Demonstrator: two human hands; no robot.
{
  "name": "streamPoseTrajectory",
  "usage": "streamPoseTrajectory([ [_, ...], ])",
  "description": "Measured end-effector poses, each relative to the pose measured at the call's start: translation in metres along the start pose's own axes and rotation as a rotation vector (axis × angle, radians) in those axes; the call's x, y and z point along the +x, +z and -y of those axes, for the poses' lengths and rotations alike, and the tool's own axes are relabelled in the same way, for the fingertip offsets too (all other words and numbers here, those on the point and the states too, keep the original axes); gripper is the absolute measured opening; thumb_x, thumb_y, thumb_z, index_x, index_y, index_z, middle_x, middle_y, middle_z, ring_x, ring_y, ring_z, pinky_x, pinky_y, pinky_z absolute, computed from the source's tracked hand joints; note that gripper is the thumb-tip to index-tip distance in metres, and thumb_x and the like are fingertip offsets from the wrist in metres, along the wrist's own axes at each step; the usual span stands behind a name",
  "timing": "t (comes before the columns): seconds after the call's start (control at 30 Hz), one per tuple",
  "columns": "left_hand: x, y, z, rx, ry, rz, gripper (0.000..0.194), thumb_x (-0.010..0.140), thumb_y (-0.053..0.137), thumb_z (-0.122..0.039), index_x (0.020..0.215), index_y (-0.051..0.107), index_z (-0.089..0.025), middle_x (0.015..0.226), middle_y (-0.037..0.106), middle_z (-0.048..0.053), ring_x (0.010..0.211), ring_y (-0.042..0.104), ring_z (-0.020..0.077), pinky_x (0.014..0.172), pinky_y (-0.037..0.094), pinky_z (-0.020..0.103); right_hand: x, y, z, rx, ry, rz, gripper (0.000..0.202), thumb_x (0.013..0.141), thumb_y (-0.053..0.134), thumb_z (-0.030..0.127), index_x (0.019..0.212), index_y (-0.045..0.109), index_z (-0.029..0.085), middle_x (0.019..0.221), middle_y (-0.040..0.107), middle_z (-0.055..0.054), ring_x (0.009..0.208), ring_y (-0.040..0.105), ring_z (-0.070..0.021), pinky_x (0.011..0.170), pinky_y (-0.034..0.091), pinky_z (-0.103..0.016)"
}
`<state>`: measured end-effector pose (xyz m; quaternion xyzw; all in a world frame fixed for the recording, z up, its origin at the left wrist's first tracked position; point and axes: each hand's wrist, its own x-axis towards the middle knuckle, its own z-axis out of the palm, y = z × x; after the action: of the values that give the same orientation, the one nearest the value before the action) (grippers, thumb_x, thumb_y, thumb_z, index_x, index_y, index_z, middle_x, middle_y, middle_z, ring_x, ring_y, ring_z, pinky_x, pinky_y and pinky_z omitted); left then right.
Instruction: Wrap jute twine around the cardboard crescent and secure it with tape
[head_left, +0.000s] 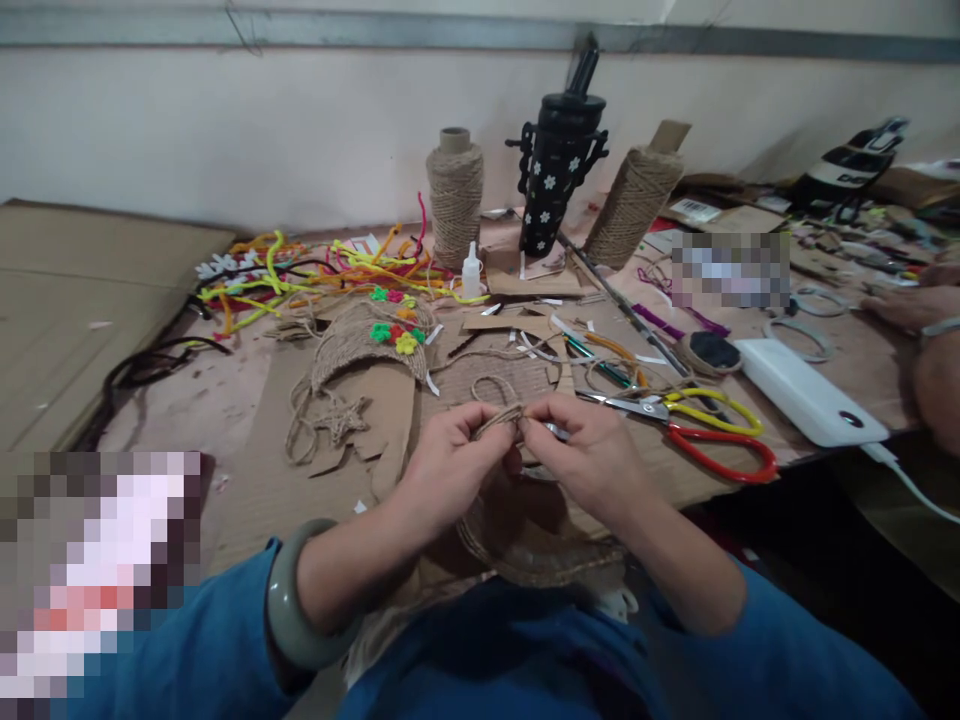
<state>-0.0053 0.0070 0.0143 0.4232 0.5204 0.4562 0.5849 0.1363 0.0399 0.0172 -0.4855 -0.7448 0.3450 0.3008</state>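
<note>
My left hand (457, 455) and my right hand (589, 450) meet in front of me, fingertips closed on jute twine (508, 415). A small loop of it stands up beyond the fingers. Below the hands a curved, twine-wrapped band (536, 572) hangs by my lap; whether it joins the held twine I cannot tell. Left of my hands lies a twine star (341, 422). Behind it is a crescent-shaped twine piece (349, 345) with coloured flowers. Scissors (694, 425) with red and yellow handles lie open, right of my right hand.
Two twine spools (455, 200) and a black flowered tumbler (551, 175) stand at the back, with a small glue bottle (472, 275) before them. Coloured pipe cleaners (277, 275) are heaped at left. A white power bank (810, 390) lies at right, near another person's hand (937, 370).
</note>
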Motion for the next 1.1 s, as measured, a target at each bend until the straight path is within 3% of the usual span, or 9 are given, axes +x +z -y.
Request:
streamPoseTrajectory([
  [0.13,-0.001,-0.001,-0.002,-0.057,-0.021,-0.045,0.021,0.076,0.059,-0.027,0.058,0.059,-0.016,0.053,0.057,-0.002,0.048,0.047,0.0081,0.047,0.036,0.019,0.003,0.005,-0.004,0.071,0.066,-0.037,0.017,0.073,0.049,0.028,0.062,0.059,0.02,0.054,0.056,0.002,0.052,0.05,-0.0123,0.048,0.037,-0.023],
  [0.23,0.0,-0.002,-0.004,-0.059,-0.012,-0.079,0.023,0.076,0.06,-0.026,0.056,0.059,-0.015,0.053,0.058,-0.001,0.046,0.046,0.0067,0.046,0.035,0.018,-0.001,-0.005,-0.004,0.061,0.033,-0.003,0.018,0.074,0.05,0.029,0.062,0.059,0.019,0.053,0.054,0.002,0.049,0.047,-0.0113,0.047,0.036,-0.023],
  [0.33,0.003,-0.004,-0.005,-0.105,-0.053,-0.03,0.022,0.076,0.06,-0.027,0.057,0.06,-0.015,0.055,0.061,0.001,0.047,0.05,0.0078,0.047,0.037,0.019,-0.009,-0.032,-0.004,0.001,-0.024,0.028,0.021,0.079,0.052,0.035,0.069,0.062,0.019,0.061,0.059,0.001,0.056,0.052,-0.0118,0.052,0.039,-0.023],
  [0.47,0.007,-0.005,-0.004,-0.14,-0.119,-0.007,0.021,0.076,0.061,-0.028,0.059,0.058,-0.015,0.054,0.062,0.001,0.047,0.052,0.0084,0.048,0.038,0.019,-0.016,-0.084,-0.019,0.068,0.053,-0.026,0.024,0.073,0.062,0.043,0.076,0.058,0.02,0.052,0.052,0.004,0.041,0.041,-0.009,0.039,0.031,-0.022],
  [0.53,0.007,-0.005,-0.004,-0.118,-0.136,-0.03,0.022,0.075,0.061,-0.026,0.057,0.057,-0.016,0.052,0.061,0.0,0.046,0.051,0.0079,0.047,0.037,0.018,-0.014,-0.108,-0.034,0.104,0.083,-0.149,0.031,0.07,0.065,0.047,0.081,0.053,0.022,0.051,0.053,0.005,0.04,0.044,-0.0106,0.038,0.033,-0.023],
  [0.67,0.007,-0.003,-0.004,-0.017,-0.149,-0.064,0.023,0.074,0.062,-0.027,0.055,0.055,-0.016,0.049,0.06,0.0,0.045,0.05,0.0076,0.046,0.035,0.018,0.008,-0.137,-0.064,-0.196,0.033,-0.383,0.032,0.076,0.057,0.048,0.093,0.059,0.021,0.06,0.059,0.0,0.048,0.054,-0.0159,0.049,0.043,-0.029],
  [0.77,0.007,-0.003,-0.003,0.023,-0.158,-0.069,0.024,0.073,0.063,-0.029,0.055,0.054,-0.016,0.047,0.06,0.0,0.043,0.048,0.0074,0.045,0.033,0.018,0.035,-0.138,-0.084,-0.413,-0.013,-0.444,0.033,0.077,0.057,0.039,0.1,0.063,0.017,0.082,0.067,-0.008,0.069,0.061,-0.0218,0.063,0.046,-0.034],
  [0.93,0.005,-0.004,-0.002,0.004,-0.139,-0.086,0.023,0.071,0.065,-0.029,0.056,0.054,-0.016,0.048,0.059,-0.001,0.047,0.051,0.0088,0.048,0.036,0.018,0.066,-0.126,-0.112,-0.467,-0.003,-0.325,0.032,0.087,0.041,0.025,0.108,0.064,0.015,0.087,0.071,-0.008,0.076,0.064,-0.02,0.069,0.046,-0.03],
  [1.1,0.004,-0.005,-0.001,0.016,-0.143,-0.054,0.024,0.073,0.065,-0.031,0.056,0.056,-0.016,0.049,0.06,-0.001,0.048,0.051,0.0085,0.048,0.036,0.018,0.073,-0.116,-0.124,-0.505,0.047,-0.181,0.033,0.086,0.042,0.016,0.113,0.06,0.016,0.097,0.072,-0.006,0.08,0.065,-0.0176,0.068,0.045,-0.026],
])
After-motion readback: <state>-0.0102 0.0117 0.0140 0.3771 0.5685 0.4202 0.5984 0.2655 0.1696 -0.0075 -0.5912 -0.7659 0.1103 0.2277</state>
